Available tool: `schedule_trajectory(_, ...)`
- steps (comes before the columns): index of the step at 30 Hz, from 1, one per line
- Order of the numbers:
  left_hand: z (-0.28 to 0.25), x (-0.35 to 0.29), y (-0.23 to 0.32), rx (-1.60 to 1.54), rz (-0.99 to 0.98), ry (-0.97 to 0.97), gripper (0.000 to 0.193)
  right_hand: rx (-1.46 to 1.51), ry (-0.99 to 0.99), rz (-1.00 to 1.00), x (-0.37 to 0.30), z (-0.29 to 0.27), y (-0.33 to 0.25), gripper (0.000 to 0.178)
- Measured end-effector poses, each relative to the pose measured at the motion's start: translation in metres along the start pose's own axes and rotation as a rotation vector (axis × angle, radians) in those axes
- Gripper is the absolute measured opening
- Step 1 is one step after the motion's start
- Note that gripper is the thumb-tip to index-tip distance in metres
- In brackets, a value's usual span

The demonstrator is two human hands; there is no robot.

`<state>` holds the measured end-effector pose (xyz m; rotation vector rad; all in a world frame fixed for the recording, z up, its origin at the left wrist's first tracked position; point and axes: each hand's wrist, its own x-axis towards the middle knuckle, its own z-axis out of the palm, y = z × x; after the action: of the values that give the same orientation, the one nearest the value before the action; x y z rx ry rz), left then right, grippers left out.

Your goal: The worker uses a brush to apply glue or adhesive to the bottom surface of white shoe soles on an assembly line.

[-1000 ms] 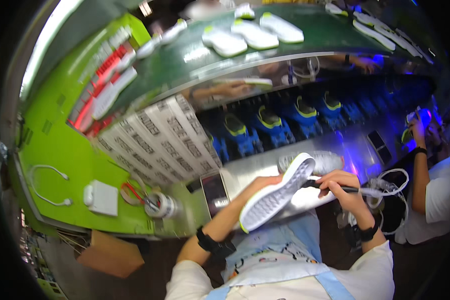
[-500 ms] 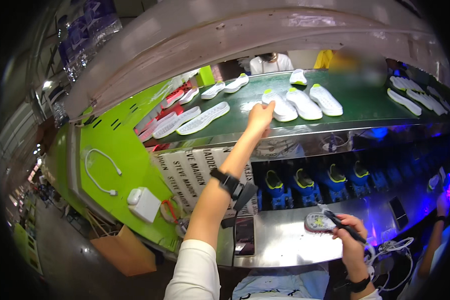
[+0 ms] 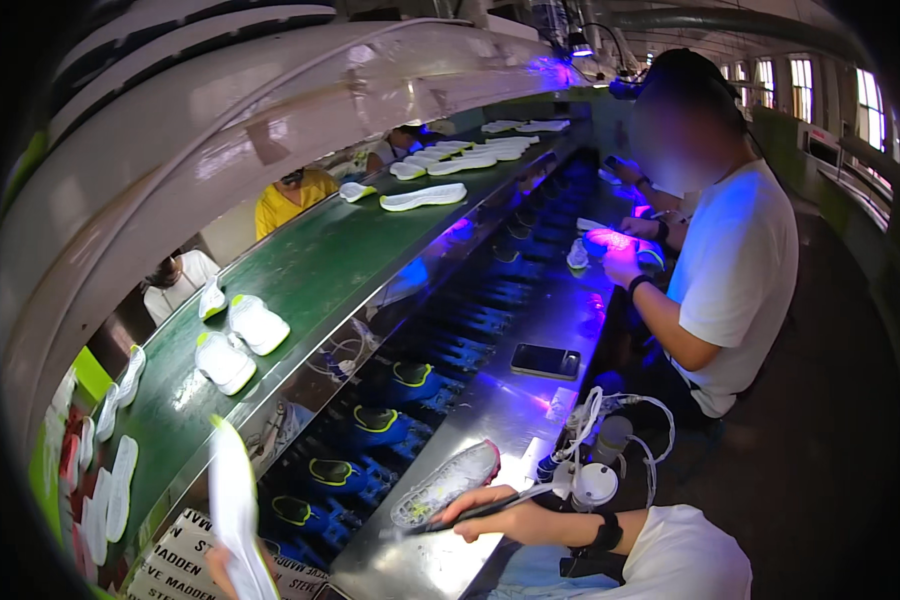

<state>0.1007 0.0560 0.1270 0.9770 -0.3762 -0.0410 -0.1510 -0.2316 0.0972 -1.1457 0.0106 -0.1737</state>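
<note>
- The right hand (image 3: pixel 515 518) sits at the lower centre of the frame, fingers curled shut around a thin dark pen-like tool (image 3: pixel 470 512) that points left toward the lower middle.
- The tool's tip lies just beside a clear, glossy shoe sole (image 3: pixel 448 484) that rests flat on the metal bench (image 3: pixel 530 410), tilted up to the right.
- The right wrist carries a dark band (image 3: pixel 602 535), and a white sleeve (image 3: pixel 685 555) fills the lower right corner.
- The left hand (image 3: pixel 228 570) shows only partly at the bottom left edge; it grips the lower end of a white shoe sole (image 3: pixel 232 500) that stands up on edge, with a yellow-green tip at its top.
- A green conveyor belt (image 3: pixel 340 260) runs from lower left to upper centre, bearing white soles (image 3: pixel 425 196) and two white shoe parts (image 3: pixel 240 340) at the left.
- Below the belt, a row of blue holders with yellow-edged dark pieces (image 3: pixel 375 418) runs along the bench's far side.
- A dark phone (image 3: pixel 545 361) lies flat on the bench at centre right.
- A white round device with looped white cable (image 3: pixel 600 450) stands just right of the right hand.
- Another person in a white shirt (image 3: pixel 735 270) sits at the upper right, hands over a sole (image 3: pixel 610 240) under violet light.
- More people show behind the belt at the upper left, one in a yellow top (image 3: pixel 290 195).
</note>
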Motion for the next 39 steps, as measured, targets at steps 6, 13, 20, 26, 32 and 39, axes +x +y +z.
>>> schedule_trajectory(6,0.006,-0.185,-0.114,0.398,0.023,0.049,0.012,-0.103,-0.426,0.257,0.003,0.031,0.027,0.021)
schedule_trajectory(13,0.009,-0.22,-0.168,-0.19,-0.448,0.167,0.043,-0.548,-0.341,-0.36,-0.001,0.033,0.082,0.025)
schedule_trajectory(20,-0.03,-0.217,-0.197,-0.487,-0.539,-0.171,0.063,-0.593,-0.386,-0.258,-0.002,0.04,0.095,0.024)
schedule_trajectory(26,-0.024,-0.204,-0.195,-0.789,-0.62,0.1,0.061,-0.504,-0.442,-0.289,0.008,0.037,0.09,0.024)
schedule_trajectory(32,0.008,-0.164,-0.134,-0.412,-0.855,0.026,0.064,-0.392,-0.603,-0.112,0.018,0.035,0.07,0.025)
schedule_trajectory(39,0.004,-0.112,-0.128,0.09,-1.225,-0.551,0.052,-0.771,-0.883,-0.446,0.04,0.037,0.028,0.019)
